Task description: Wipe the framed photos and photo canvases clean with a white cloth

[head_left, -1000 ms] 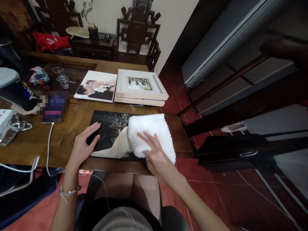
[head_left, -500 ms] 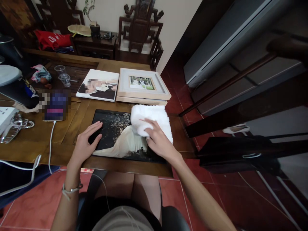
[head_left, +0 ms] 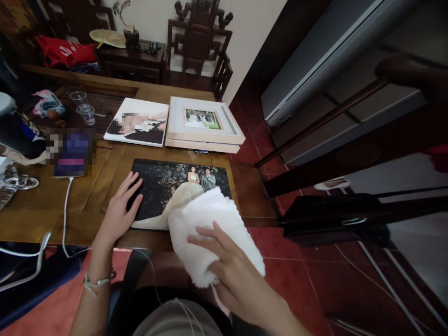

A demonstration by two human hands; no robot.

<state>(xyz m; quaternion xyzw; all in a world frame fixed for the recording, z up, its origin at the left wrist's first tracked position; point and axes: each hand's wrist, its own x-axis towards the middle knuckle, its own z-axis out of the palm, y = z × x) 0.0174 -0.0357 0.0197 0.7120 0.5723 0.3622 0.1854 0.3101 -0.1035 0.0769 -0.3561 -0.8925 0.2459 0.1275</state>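
Observation:
A dark photo print [head_left: 164, 179] with a couple on it lies flat at the near edge of the wooden table [head_left: 87, 196]. My left hand [head_left: 121, 212] rests open on the print's left edge, fingers spread. My right hand [head_left: 233, 275] presses a folded white towel [head_left: 206, 226], fingers flat on top of it. The towel overhangs the print's near right corner and the table edge, above my lap.
Behind the print lie a second photo print [head_left: 138, 122] and stacked pale wooden frames [head_left: 203, 125]. A phone [head_left: 72, 154] with a white cable, plastic cups [head_left: 82, 108] and clutter are at the left. A dark folded stand [head_left: 329, 217] is on the red tile floor at right.
My right hand has drawn the towel from the print's far right part down toward me, past the near edge, uncovering the couple. My left hand has stayed on the left edge.

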